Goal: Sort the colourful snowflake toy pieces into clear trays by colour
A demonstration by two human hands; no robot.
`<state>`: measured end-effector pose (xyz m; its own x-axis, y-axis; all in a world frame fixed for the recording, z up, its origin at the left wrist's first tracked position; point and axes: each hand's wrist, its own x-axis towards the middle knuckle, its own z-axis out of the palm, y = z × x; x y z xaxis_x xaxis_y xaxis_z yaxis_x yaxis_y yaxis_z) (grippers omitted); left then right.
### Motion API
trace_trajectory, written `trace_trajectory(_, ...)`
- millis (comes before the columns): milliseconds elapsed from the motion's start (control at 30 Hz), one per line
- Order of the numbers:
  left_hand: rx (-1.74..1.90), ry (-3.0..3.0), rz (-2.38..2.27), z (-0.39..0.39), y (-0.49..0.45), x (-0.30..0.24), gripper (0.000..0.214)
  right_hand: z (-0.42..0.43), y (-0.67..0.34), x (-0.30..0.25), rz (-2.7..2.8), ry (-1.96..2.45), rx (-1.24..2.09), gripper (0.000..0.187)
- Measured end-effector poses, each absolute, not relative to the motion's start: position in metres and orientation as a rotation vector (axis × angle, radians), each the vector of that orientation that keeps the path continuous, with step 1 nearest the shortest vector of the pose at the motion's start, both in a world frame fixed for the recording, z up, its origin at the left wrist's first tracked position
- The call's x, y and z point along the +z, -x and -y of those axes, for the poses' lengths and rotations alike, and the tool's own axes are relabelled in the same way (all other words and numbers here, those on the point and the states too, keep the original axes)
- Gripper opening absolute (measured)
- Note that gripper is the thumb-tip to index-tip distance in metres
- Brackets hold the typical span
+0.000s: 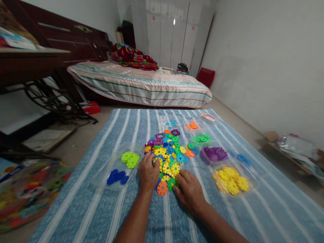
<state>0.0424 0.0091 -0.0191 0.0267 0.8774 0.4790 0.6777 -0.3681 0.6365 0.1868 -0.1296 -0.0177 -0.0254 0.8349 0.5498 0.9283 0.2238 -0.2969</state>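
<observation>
Both hands at the heap of notched flower-shaped discs (167, 167), mid-table (98, 216), many colours overlapping. Left hand (149, 172) lies over the heap's left flank, fingers bent down among yellow pieces; whether they pinch one, cannot tell. Right hand (190, 189) at the near right edge, fingers curled beside a green disc (172, 184); their tips are partly hidden, so grip or mere touch cannot be told. An orange disc (162, 188) lies at the heap's near end, between the wrists. Risks, as I judge them: discs overlap and have notched rims, so lifting one could drag neighbours along or spill the stack outward; the left forearm runs close to the clear tray (118, 165) with lime and dark-blue pieces, and a sideways sweep might nudge it; similar hues, two greens and more than one blue, could be confused in this dim light. On the right, see-through containers hold yellow pieces (229, 180), purple pieces (216, 153), green pieces (202, 138) and, farther off, orange pieces (192, 126). Surface: blue cloth with white stripes, a few shallow wrinkles. Room: bed (152, 87) beyond, a red floral bundle (134, 57) on it, pale wardrobe (165, 33) behind; treadle stand (48, 94) at left, a bulging bag of colourful bits (27, 195) below it; cardboard box (286, 153) on the floor at right, plain wall above.
</observation>
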Motion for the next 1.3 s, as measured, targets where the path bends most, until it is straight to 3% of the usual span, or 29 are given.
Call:
trace_trajectory(1067,1.218,-2.026,-1.596,-0.007,-0.043,-0.017,0.023,0.13,-0.197,-0.02,1.759,1.528,-0.12,0.017)
trace_trajectory(1300,1.193,-2.025,-1.584,-0.007,-0.042,-0.017,0.024,0.13,-0.194,-0.018,1.85,1.578,-0.159,0.028)
